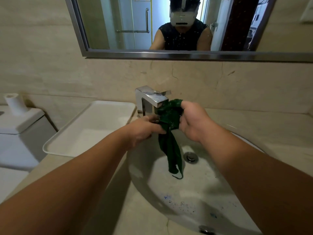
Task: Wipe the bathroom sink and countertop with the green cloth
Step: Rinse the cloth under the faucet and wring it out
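Forearms cross the near sink (194, 217) rim. White tray (91, 126) sits far left. Left hand (144, 128) pinches green cloth (169, 119) mid-fold, right hand (193, 122) clenches its bunched top below faucet (152, 97), tail dangling over the drain. Blue specks (166, 196) dot the basin, so wiping looks barely begun. Countertop (271, 133) also left.

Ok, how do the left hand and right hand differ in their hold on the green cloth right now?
The left hand grips the green cloth lower, where its tail drops toward the sink; the right hand grips the bunched top. The right hand sits higher, beside the faucet spout; the left hand is below it. Both hold the cloth over the sink.
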`<state>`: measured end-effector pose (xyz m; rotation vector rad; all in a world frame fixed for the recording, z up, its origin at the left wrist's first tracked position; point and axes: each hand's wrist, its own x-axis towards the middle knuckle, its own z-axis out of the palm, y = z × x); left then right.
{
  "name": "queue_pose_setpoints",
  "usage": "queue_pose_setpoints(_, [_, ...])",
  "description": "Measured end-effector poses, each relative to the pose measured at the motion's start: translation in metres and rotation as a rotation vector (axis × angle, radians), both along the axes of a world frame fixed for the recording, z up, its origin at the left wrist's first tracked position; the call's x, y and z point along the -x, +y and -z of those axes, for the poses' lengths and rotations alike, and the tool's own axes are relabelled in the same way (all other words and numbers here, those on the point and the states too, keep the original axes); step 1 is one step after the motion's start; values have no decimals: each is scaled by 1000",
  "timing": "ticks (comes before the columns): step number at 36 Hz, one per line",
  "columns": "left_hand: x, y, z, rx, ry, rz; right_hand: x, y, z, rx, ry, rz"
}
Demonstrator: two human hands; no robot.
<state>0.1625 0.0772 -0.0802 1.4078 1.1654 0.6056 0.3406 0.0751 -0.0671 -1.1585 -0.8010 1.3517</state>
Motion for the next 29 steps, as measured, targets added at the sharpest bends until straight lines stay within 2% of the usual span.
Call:
queue_pose_setpoints(2, [-5,0,5,33,-42,88,-3,1,0,32,89,3])
queue_pose_setpoints(5, [-16,2,13,-6,-30,89,-4,-2,1,44,157,26])
queue_pose_setpoints(10, [-24,6,17,-67,108,-59,-15,-4,-2,31,218,126])
queue_pose_setpoints(16, [-24,5,20,-131,344,-26,-44,-5,-11,-16,356,272])
queue_pose_setpoints(18, [-20,6,23,-127,326,-50,-53,-6,-12,-20,404,317])
queue_pose_setpoints(20, [-17,9,25,-107,178,-112,-61,-9,-9,10,400,328])
queue_pose_setpoints(22, [-17,12,24,-49,-82,-179,-68,-15,2,91,277,292])
queue_pose_setpoints(24, [-20,13,19,8,-291,-203,-75,-23,18,228,0,172])
queue_pose_setpoints(27, [-28,11,12,75,-455,-211,-79,-37,37,401,-410,-90])
queue_pose_setpoints(29, [-33,6,7,128,-486,-222,-78,-42,43,405,-595,-200])
